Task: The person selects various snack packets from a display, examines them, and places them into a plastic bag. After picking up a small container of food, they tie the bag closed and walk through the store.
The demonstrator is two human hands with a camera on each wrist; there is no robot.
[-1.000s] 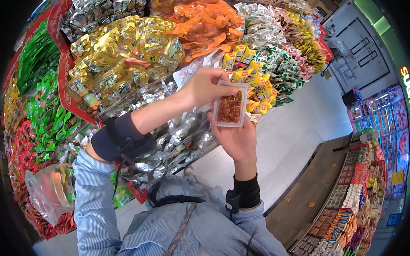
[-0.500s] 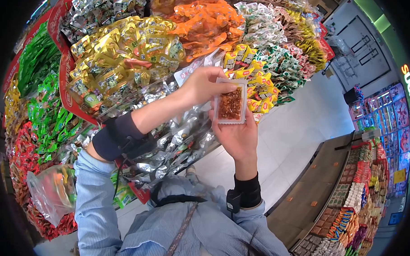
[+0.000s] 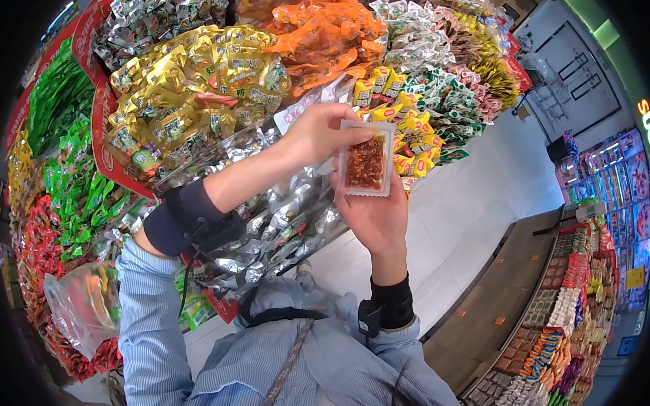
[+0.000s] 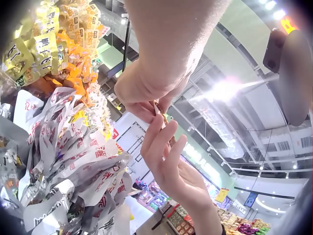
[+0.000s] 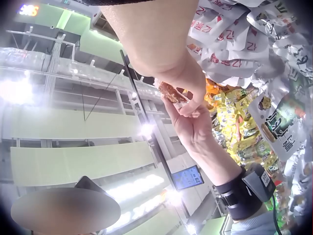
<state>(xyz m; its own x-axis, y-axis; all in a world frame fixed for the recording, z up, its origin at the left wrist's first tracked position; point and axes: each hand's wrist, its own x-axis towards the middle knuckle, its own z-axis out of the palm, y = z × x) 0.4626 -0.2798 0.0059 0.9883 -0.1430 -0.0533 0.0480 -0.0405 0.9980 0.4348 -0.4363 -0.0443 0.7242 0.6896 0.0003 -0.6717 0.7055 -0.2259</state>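
A small clear-wrapped packet (image 3: 366,162) with reddish-brown food inside is held up in front of the body in the head view. My left hand (image 3: 324,137) pinches its upper left corner, thumb across the front. Below it, my right hand (image 3: 374,217) grips the packet's lower part from beneath and behind, a digit at either side. The left wrist view has the packet edge-on between my left hand (image 4: 146,90) and the bent fingers of my right hand (image 4: 171,164). In the right wrist view the packet (image 5: 172,93) lies between both hands; its back is mostly hidden.
Heaped wrapped snacks fill the slanted display: gold packs (image 3: 186,107), orange packs (image 3: 330,42), yellow packs (image 3: 408,132) and silver packs (image 3: 283,226). A clear plastic bag (image 3: 81,304) hangs at left. Pale floor (image 3: 447,220) and another snack shelf (image 3: 557,302) lie to the right.
Both hands keep hold of the packet, which has tilted slightly and shifted a little upward since a second ago. The surroundings have moved only slightly in the head view.
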